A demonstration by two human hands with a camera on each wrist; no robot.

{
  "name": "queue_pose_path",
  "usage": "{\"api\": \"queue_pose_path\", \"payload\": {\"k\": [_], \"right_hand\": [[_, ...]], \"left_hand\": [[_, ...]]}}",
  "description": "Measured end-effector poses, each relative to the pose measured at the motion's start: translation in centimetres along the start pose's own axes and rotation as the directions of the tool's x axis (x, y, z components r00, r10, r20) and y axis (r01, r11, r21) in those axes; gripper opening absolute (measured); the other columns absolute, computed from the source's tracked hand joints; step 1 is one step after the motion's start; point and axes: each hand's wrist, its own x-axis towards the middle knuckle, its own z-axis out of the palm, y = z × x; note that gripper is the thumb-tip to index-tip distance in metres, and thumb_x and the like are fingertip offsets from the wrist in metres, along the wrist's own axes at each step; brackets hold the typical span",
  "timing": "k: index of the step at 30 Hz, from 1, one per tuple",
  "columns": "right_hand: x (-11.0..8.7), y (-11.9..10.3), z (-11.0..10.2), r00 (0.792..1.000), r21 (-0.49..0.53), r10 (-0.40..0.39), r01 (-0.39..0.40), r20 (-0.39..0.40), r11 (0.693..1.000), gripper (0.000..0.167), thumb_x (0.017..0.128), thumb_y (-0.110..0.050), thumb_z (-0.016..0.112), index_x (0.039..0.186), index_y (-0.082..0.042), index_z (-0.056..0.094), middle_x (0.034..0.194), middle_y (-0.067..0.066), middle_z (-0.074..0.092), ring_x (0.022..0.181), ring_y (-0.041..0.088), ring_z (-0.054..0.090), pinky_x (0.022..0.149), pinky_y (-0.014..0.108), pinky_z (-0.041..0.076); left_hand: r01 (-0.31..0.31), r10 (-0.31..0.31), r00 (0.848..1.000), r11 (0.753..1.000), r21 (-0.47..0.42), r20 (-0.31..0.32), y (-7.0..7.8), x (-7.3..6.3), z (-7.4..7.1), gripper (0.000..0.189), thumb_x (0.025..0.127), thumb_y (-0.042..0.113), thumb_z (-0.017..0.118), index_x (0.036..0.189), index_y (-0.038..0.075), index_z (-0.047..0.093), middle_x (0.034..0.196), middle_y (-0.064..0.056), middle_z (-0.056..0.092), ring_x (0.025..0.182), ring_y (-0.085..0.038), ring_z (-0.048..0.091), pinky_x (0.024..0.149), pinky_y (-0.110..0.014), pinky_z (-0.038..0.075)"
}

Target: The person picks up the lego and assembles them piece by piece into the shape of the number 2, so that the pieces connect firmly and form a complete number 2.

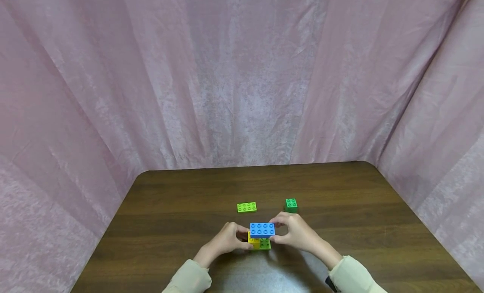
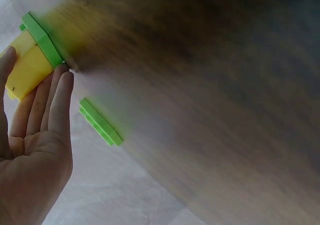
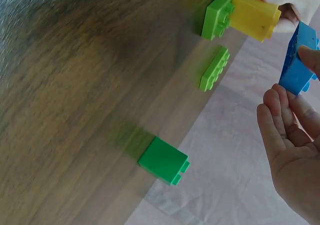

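My right hand (image 1: pixel 298 232) pinches a blue eight-stud building brick (image 1: pixel 262 229) between thumb and fingers. It is held above a yellow brick (image 3: pixel 255 15) that stands on one end of a light green brick (image 3: pixel 217 17). In the right wrist view there is a gap between the blue brick and the yellow one. From the left side, my left hand (image 1: pixel 225 239) grips the yellow brick with thumb and fingers. Bare green studs show beside the yellow brick. From the head view, the blue brick hides part of the stack.
Behind the hands on the brown wooden table (image 1: pixel 170 200) lies a flat light green brick (image 1: pixel 246 207). To its right sits a darker green four-stud brick (image 1: pixel 291 205), just beyond my right hand. A pink curtain (image 1: pixel 242 74) hangs behind the table's far edge.
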Motion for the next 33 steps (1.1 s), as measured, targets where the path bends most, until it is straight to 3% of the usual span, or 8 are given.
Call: {"api": "queue_pose_path", "payload": {"k": [7, 16, 25, 33], "right_hand": [[0.2, -0.1, 0.3, 1.000, -0.015, 0.005, -0.005, 0.014, 1.000, 0.029, 0.076, -0.015, 0.081, 0.101, -0.004, 0.071, 0.092, 0.001, 0.070, 0.085, 0.019, 0.066, 0.076, 0.033, 0.057], [0.3, 0.0, 0.9, 0.999, -0.030, 0.009, -0.008, 0.040, 1.000, 0.029, 0.076, -0.017, 0.082, 0.100, -0.005, 0.072, 0.091, -0.001, 0.069, 0.083, 0.008, 0.062, 0.072, 0.022, 0.053], [0.6, -0.1, 1.5, 0.999, -0.039, -0.006, 0.007, 0.041, 0.999, 0.027, 0.075, -0.016, 0.081, 0.099, -0.005, 0.073, 0.090, -0.001, 0.070, 0.082, 0.007, 0.062, 0.071, 0.021, 0.053], [0.6, -0.2, 1.3, 0.999, -0.042, -0.005, 0.007, 0.050, 0.999, 0.027, 0.075, -0.015, 0.082, 0.099, -0.005, 0.073, 0.091, 0.001, 0.071, 0.083, 0.007, 0.064, 0.070, 0.021, 0.054]], "left_hand": [[-0.019, 0.019, 1.000, 1.000, 0.005, -0.004, 0.0, 0.0, 0.1, 0.033, 0.076, 0.014, 0.083, 0.105, 0.001, 0.075, 0.100, -0.013, 0.076, 0.089, -0.018, 0.073, 0.075, -0.027, 0.059], [-0.008, 0.008, 1.000, 1.000, 0.003, -0.003, 0.0, -0.3, 0.2, 0.031, 0.076, 0.014, 0.083, 0.103, 0.000, 0.075, 0.098, -0.013, 0.076, 0.086, -0.014, 0.072, 0.073, -0.025, 0.059], [-0.018, 0.019, 1.000, 1.000, 0.020, -0.020, 0.1, -0.3, 0.1, 0.024, 0.075, 0.013, 0.084, 0.093, 0.000, 0.075, 0.092, -0.011, 0.077, 0.080, -0.006, 0.064, 0.068, -0.017, 0.052], [-0.018, 0.018, 1.000, 1.000, 0.019, -0.015, 0.4, -0.3, 0.0, 0.025, 0.075, 0.012, 0.083, 0.096, 0.000, 0.075, 0.094, -0.011, 0.076, 0.084, -0.010, 0.066, 0.070, -0.019, 0.054]]}}
